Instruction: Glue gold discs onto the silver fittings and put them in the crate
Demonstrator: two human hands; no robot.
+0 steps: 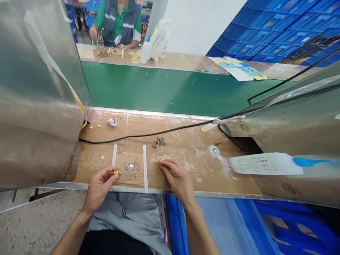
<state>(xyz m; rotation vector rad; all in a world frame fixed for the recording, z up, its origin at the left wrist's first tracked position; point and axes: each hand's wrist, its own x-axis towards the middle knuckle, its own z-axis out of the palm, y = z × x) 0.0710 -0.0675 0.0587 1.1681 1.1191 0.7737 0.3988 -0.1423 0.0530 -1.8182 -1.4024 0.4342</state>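
Observation:
A small yellow disc (pixel 116 172) is pinched between the thumb and fingers of my left hand (pixel 102 182), low over the near edge of the cardboard-covered bench. My right hand (pixel 177 177) is near the bench surface to the right, its thumb and fingertips drawn together; whatever is in them, if anything, is too small to make out. Between my hands sits a small clear round dish (pixel 129 166) on a speckled patch bordered by two white tape strips (pixel 145 168). Beyond my right hand lies a pile of small blue and brass-coloured metal parts (pixel 159 142).
Loose yellow discs (pixel 102 157) lie at the left, near a crumpled white piece (pixel 112 122). A black cable (pixel 148 134) crosses the bench. A glue bottle (pixel 265 163) lies at right. Metal panels flank me; beyond a green belt (pixel 159 88) sits another person (pixel 119 24).

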